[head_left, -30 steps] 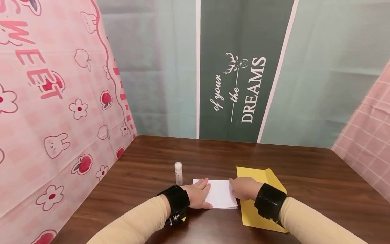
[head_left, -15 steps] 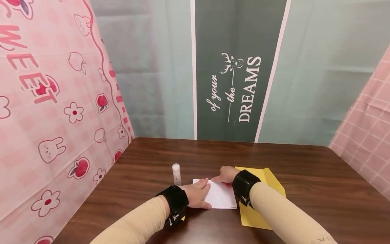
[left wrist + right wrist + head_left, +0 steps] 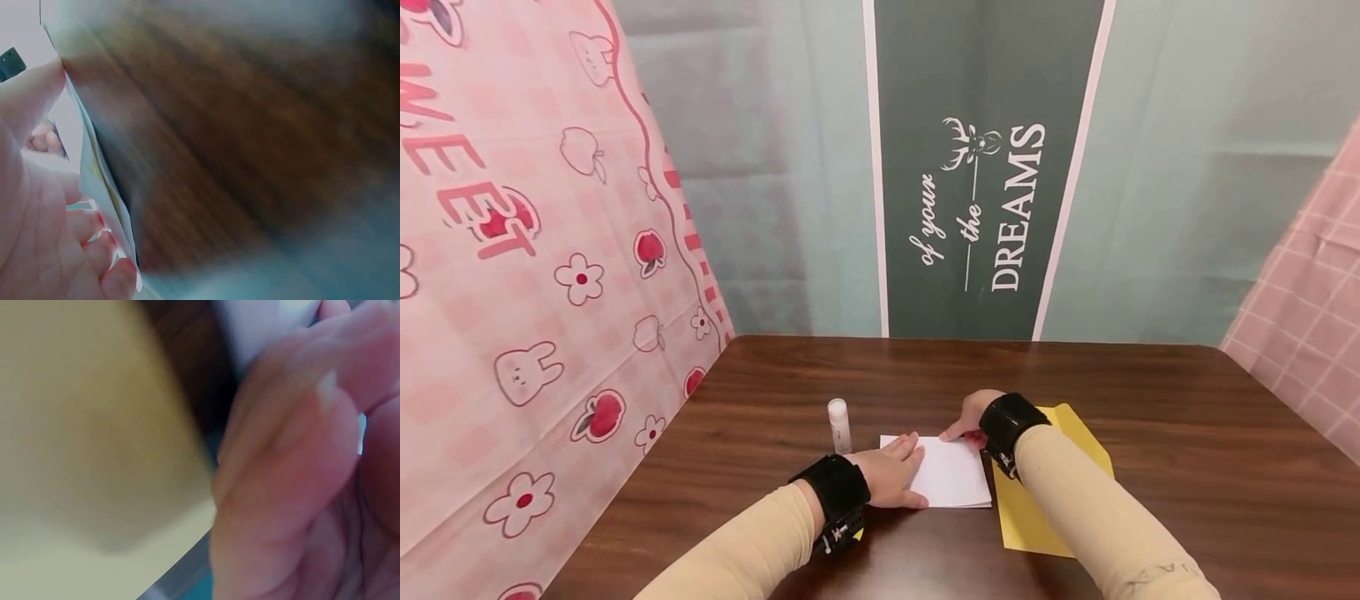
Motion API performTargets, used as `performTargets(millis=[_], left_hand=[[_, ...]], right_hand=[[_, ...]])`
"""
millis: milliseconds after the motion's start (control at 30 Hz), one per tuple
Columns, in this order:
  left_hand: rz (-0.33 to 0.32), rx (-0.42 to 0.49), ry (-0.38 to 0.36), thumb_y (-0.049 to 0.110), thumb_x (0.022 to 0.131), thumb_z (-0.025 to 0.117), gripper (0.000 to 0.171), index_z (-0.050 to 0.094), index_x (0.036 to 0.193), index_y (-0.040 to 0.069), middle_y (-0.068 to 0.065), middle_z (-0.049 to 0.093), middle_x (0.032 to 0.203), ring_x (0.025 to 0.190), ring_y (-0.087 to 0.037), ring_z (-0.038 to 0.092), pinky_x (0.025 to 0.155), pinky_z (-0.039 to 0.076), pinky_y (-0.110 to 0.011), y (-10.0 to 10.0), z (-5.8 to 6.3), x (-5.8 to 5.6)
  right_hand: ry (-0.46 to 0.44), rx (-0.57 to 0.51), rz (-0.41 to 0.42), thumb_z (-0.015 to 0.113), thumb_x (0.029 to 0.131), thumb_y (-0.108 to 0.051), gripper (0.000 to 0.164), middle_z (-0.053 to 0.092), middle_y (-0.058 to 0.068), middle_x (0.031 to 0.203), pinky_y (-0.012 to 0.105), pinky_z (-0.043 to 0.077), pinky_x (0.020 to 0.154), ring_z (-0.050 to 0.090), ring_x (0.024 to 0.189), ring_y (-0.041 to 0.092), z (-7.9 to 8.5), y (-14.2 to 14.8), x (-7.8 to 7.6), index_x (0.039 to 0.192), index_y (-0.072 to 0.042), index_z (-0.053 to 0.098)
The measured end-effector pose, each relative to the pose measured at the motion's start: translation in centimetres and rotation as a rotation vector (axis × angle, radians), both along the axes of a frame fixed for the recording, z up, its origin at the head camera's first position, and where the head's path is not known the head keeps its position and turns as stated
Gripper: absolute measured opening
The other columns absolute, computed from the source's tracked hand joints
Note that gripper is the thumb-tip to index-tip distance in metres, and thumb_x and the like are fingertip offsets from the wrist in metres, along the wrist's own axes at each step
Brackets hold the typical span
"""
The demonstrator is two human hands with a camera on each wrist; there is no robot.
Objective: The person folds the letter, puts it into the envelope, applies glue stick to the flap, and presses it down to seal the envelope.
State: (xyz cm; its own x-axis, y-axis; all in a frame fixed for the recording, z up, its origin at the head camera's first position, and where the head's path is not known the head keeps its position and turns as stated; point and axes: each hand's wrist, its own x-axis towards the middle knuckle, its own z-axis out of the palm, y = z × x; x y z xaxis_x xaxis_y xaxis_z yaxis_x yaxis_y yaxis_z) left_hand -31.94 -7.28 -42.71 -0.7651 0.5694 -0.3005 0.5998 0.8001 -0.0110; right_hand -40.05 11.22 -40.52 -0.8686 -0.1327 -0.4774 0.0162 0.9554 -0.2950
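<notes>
Hanging behind everything: grey-green backdrop (image 3: 760, 183), one, with a dark green band lettered "of your", "the" and "DREAMS" in white, running sideways, beside a deer's head.
Pink printed cloth (image 3: 467, 342), left side, with apples, flowers, rabbits and the word SWEET.
Table (image 3: 752, 396), dark brown wood grain, rounded far corners.
Pink checked cloth (image 3: 1315, 325), right side, white grid lines.
Sleeves (image 3: 1097, 508), pair, cream, one on each forearm; faint lettering on the right.
Yellow envelope (image 3: 1033, 521), flat on the table to the right of the paper, flap at its right side, partly covered by the right forearm.
White paper (image 3: 958, 475), folded, flat on the table between the hands; layers show at its near right corner.
Left hand (image 3: 891, 477), laid on the paper's left part, fingers spread, gripping nothing.
Right hand (image 3: 977, 414), at the paper's far edge, one fingertip on that edge, other fingers curled; whether they pinch the paper cannot be told.
Wrist bands (image 3: 833, 490), two, black, one per wrist.
White tube (image 3: 839, 427), capped, upright on the table just beyond the left wrist.
</notes>
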Motion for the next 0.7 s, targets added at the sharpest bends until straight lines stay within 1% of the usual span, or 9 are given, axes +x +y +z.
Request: performTargets(millis=[167,267,433,533,567,633,700], left_hand=[[0.013,-0.012,-0.012,0.060,0.087,0.047,0.080,0.028,0.146,0.010,-0.008,0.017,0.154,0.139,-0.015,0.015,0.108,0.019,-0.026,-0.1,0.5,0.0],[0.004,-0.012,-0.012,0.059,0.088,0.047,0.079,0.029,0.146,0.009,-0.009,0.017,0.153,0.139,-0.016,0.015,0.109,0.018,-0.026,-0.1,0.8,0.1],[-0.003,0.000,-0.020,0.058,0.089,0.048,0.079,0.029,0.146,0.008,-0.010,0.017,0.153,0.140,-0.017,0.015,0.109,0.018,-0.026,0.0,0.9,0.1],[-0.004,0.005,-0.024,0.058,0.088,0.048,0.079,0.029,0.146,0.008,-0.010,0.017,0.153,0.140,-0.017,0.015,0.109,0.018,-0.026,0.1,0.9,0.1],[-0.007,0.006,-0.023,0.058,0.089,0.048,0.079,0.029,0.146,0.008,-0.010,0.018,0.153,0.139,-0.017,0.016,0.109,0.018,-0.026,0.2,0.9,0.1],[-0.010,0.008,-0.022,0.058,0.088,0.048,0.079,0.029,0.146,0.008,-0.010,0.018,0.153,0.139,-0.017,0.016,0.109,0.018,-0.026,0.2,0.9,0.1],[-0.008,0.010,-0.023,0.058,0.088,0.048,0.079,0.029,0.146,0.008,-0.009,0.018,0.153,0.139,-0.017,0.016,0.108,0.019,-0.026,0.2,0.8,0.1]], right_hand=[[-0.019,-0.027,0.002,0.073,0.073,-0.050,0.048,0.048,-0.001,0.050,0.020,0.037,0.049,0.044,0.046,0.009,0.4,2.0,-0.1,0.052,-0.010,0.056],[-0.025,-0.043,-0.008,0.074,0.074,-0.046,0.047,0.047,-0.002,0.050,0.019,0.036,0.048,0.043,0.046,0.008,0.7,2.9,0.2,0.051,-0.010,0.055],[-0.046,-0.069,-0.020,0.073,0.077,-0.042,0.047,0.045,-0.003,0.050,0.017,0.035,0.047,0.041,0.046,0.006,1.3,3.6,0.7,0.050,-0.010,0.052],[-0.043,-0.067,-0.015,0.074,0.077,-0.042,0.047,0.045,-0.003,0.049,0.017,0.034,0.047,0.041,0.045,0.006,1.4,3.7,0.8,0.050,-0.010,0.052],[-0.037,-0.068,-0.012,0.074,0.077,-0.041,0.046,0.045,-0.003,0.049,0.017,0.034,0.047,0.041,0.045,0.006,1.4,3.8,0.7,0.050,-0.010,0.053],[0.004,-0.055,0.010,0.075,0.077,-0.039,0.045,0.045,-0.002,0.048,0.018,0.033,0.047,0.041,0.044,0.007,1.2,3.9,0.4,0.050,-0.009,0.054],[0.122,-0.043,0.052,0.075,0.078,-0.032,0.041,0.049,-0.001,0.047,0.019,0.034,0.046,0.042,0.042,0.008,1.0,3.9,0.4,0.051,-0.008,0.055]])
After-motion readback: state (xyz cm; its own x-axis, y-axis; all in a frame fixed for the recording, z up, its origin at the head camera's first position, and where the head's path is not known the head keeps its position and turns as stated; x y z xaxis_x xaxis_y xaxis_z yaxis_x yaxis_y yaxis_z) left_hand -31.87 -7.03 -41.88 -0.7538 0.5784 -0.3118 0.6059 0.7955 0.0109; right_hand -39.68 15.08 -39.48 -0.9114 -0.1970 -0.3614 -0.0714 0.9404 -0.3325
